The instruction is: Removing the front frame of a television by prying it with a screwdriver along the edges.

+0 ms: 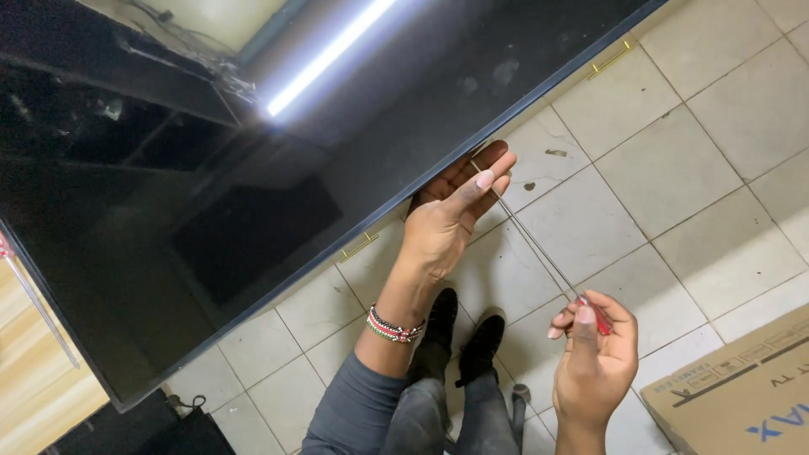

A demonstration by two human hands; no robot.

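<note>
Long thin screwdriver point(539, 244): red handle pinched in right hand point(592, 362) grip, shaft angled up to lower edge of flat dark screen panel point(253, 168). Left hand point(451, 215) fingers half curled, guiding tip against edge, steadying panel over tiled floor point(691, 168).

The floor point(674, 168) is laid with large pale tiles, grey grout lines between them, with a few dark marks. A cardboard box point(742, 396) lies at the lower right corner. At the lower left there is light wood panelling point(34, 371). A pale wall point(227, 17) shows at the top, with tangled cables point(219, 63) beneath it.
</note>
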